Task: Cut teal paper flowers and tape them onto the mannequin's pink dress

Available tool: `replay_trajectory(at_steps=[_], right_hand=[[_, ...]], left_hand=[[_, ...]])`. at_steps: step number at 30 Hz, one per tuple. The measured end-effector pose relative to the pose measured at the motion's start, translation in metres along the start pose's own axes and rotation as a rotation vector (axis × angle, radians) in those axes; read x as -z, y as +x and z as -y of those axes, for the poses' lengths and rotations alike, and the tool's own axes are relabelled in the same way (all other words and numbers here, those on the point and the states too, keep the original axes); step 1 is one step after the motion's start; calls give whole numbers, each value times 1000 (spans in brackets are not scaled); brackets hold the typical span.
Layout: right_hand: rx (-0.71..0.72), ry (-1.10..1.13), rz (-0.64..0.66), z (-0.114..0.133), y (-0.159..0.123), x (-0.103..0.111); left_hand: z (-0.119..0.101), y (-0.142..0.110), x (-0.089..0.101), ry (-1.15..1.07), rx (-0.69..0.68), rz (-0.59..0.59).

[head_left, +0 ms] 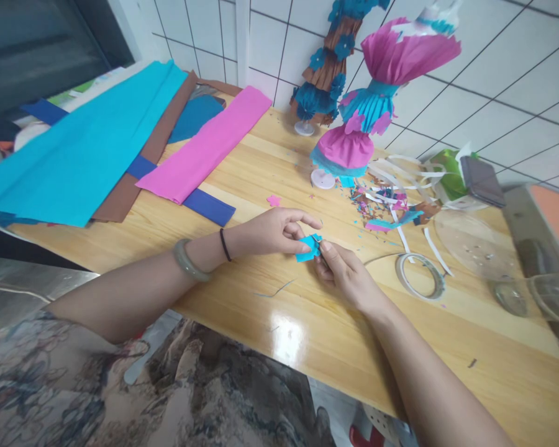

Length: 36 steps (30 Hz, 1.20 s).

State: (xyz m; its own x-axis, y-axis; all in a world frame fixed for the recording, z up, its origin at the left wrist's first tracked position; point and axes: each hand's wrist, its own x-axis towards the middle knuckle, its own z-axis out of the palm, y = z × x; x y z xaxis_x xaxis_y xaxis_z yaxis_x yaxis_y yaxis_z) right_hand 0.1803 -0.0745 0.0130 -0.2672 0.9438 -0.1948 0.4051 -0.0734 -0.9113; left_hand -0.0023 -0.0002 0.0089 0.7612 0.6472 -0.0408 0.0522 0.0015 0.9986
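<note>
A small piece of turquoise crepe paper (pixel 304 256) is held between my two hands above the wooden table. On its left side, my left hand (pixel 282 231) grips it with the thumb, the index finger stretched out past it. At the paper's right edge, my right hand (pixel 342 270) is closed in a pinch. Something small and shiny shows at these fingertips, too small to name. A pink paper flower (pixel 274 200) lies on the table beyond my left hand. A thin dark strand (pixel 274 292) rests nearer to me.
Folded turquoise crepe paper (pixel 88 143), pink crepe paper (pixel 209 146) and a blue strip (pixel 209 207) lie at left. At the back stands a pink and turquoise paper-dressed figure (pixel 370 105). Paper scraps (pixel 395 208), a tape roll (pixel 420 276) and a clear container (pixel 556 295) are at right.
</note>
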Motion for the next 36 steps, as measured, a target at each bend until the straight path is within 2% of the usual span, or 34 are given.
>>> replay_trajectory(at_steps=[36], right_hand=[[22,43,-21,-2,1,-2]], left_hand=[[3,1,-2,-9,-1,19]])
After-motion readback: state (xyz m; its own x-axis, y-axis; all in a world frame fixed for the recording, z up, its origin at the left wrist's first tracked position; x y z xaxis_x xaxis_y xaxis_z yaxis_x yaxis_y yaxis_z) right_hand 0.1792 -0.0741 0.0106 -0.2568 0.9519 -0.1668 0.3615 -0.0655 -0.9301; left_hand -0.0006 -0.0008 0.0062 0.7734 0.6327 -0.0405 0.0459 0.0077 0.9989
